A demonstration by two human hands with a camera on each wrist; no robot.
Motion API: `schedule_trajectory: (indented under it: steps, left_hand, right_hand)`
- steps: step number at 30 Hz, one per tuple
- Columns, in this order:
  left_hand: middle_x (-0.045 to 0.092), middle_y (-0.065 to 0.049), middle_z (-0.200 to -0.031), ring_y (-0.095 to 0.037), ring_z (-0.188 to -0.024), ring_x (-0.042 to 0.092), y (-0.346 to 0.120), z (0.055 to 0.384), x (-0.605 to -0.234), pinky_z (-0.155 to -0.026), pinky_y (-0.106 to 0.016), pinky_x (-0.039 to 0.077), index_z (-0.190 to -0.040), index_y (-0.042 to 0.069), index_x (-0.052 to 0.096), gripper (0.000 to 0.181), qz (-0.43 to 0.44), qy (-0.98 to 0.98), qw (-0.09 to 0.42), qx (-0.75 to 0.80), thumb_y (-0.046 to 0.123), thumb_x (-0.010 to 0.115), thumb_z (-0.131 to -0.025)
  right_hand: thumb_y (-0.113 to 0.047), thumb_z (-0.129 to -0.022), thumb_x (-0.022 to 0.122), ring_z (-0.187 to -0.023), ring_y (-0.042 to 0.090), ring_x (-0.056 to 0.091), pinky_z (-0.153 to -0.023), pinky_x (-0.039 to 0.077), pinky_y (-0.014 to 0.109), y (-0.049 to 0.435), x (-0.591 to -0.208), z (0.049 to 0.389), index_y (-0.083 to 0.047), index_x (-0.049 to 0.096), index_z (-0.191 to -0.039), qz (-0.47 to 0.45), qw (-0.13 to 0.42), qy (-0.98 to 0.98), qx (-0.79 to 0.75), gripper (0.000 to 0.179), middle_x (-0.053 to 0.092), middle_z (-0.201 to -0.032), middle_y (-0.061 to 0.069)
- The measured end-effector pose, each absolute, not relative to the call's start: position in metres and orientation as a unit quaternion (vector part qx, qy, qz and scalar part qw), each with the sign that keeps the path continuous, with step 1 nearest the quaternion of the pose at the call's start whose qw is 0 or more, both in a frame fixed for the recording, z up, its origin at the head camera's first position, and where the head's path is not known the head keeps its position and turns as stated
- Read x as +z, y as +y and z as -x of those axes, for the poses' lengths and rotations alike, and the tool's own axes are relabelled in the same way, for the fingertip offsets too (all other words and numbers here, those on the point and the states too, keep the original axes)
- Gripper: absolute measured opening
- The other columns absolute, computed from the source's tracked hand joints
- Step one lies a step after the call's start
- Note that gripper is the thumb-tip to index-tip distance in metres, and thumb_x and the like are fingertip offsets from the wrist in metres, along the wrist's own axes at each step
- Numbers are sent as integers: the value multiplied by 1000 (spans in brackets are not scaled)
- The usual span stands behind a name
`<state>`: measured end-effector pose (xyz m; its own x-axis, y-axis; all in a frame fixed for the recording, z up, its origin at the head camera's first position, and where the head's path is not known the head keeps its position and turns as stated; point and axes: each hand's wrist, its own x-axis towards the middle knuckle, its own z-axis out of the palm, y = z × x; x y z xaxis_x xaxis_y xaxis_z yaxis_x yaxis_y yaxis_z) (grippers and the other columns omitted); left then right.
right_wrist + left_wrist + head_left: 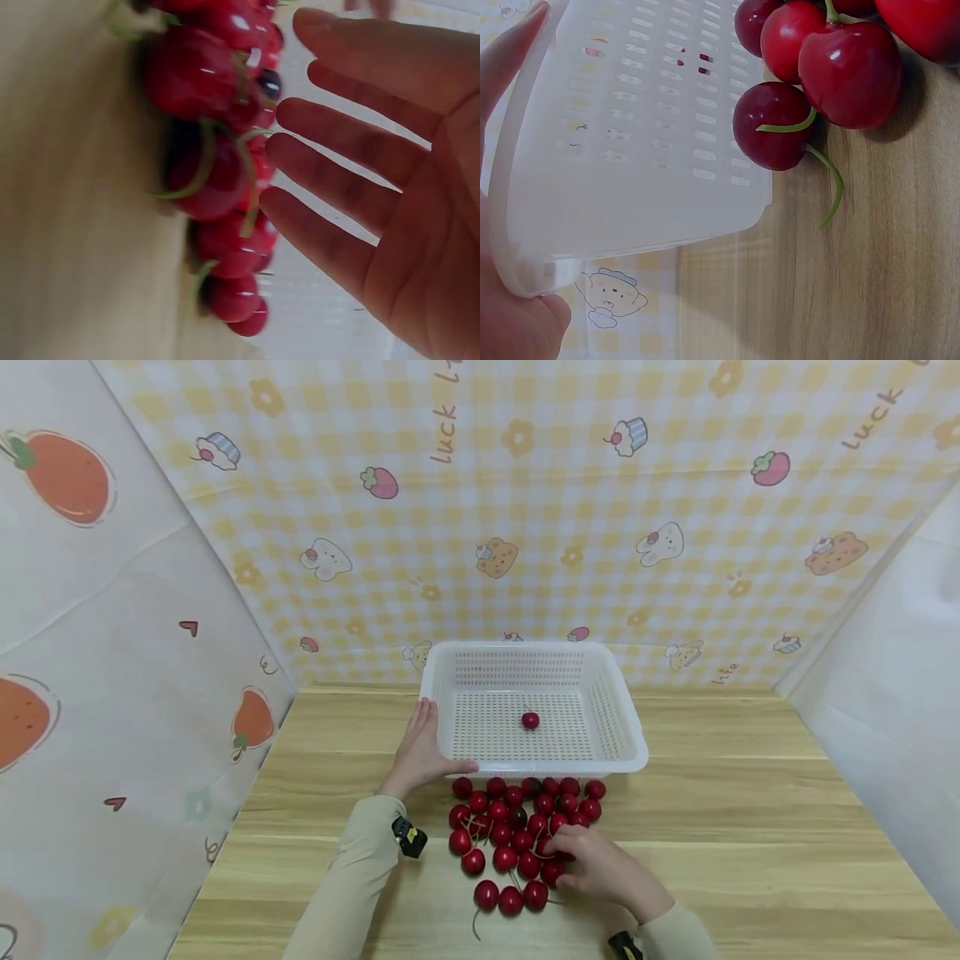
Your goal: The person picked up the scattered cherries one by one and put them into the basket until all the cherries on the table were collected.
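A white plastic basket [618, 718] with slotted walls stands at the back of the table, one red cherry [530, 721] on its floor. My left hand [420, 752] holds its front left corner, thumb along the front rim and fingers at the left side. In the left wrist view, a fingertip shows under the rim. Many loose cherries [505, 859], dark red with some green stems, lie in front of the basket. At their right edge is my right hand [600, 864]. Its fingers [337, 135] reach towards the cherries, extended and spread, in the right wrist view.
Beneath everything is a wood-grain table [720, 793]. A yellow checked cloth [517, 502] rises right behind the basket, with white printed cloth [135, 577] along the left side and pale sheeting [900, 693] on the right. Small black devices [408, 837] sit on both wrists.
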<state>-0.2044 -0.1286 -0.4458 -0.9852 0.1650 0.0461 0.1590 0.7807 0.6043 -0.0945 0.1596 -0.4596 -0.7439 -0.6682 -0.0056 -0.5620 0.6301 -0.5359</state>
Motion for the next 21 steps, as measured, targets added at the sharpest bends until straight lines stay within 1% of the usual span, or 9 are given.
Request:
schedule_trajectory:
  steps: [2, 5, 14, 18, 21]
  left_hand:
    - [2, -19, -151, -27, -139, -3, -129, 205, -446, -113, -38, 5, -143, -4, 7, 134, -85, 943, 5, 321, 58, 80, -50]
    - [1, -19, -150, -26, -139, -3, -129, 204, -446, -113, -38, 5, -143, -5, 6, 134, -85, 943, 6, 321, 57, 80, -50]
    - [3, -19, -150, -27, -139, -2, -128, 204, -445, -113, -38, 5, -143, -4, 8, 132, -87, 942, 1, 324, 56, 80, -50]
    - [3, -19, -150, -27, -139, -2, -128, 205, -445, -113, -37, 4, -143, -4, 8, 133, -85, 944, 3, 319, 57, 80, -50]
    - [2, -19, -151, -26, -139, -2, -128, 205, -446, -113, -37, 4, -143, -4, 8, 133, -82, 945, 6, 318, 57, 80, -50]
  right_hand:
    - [-11, -69, 76, -82, 4, 52, -72, 50, 23, 159, -464, 92, -11, 68, -95, 342, 105, 898, -256, 27, 58, -90, -7]
    - [-11, -69, 76, -80, 2, 50, -71, 50, 22, 157, -468, 89, -12, 68, -94, 345, 101, 899, -250, 26, 56, -88, -9]
    - [-5, -65, 75, -83, 6, 55, -73, 51, 24, 151, -480, 83, -12, 68, -92, 347, 88, 904, -234, 29, 56, -91, -7]
    - [-1, -64, 74, -82, 5, 54, -72, 51, 23, 149, -484, 82, -13, 68, -92, 338, 99, 905, -238, 31, 55, -91, -8]
    - [1, -65, 73, -79, 3, 52, -71, 51, 22, 148, -486, 81, -14, 68, -93, 329, 118, 905, -243, 31, 55, -91, -9]
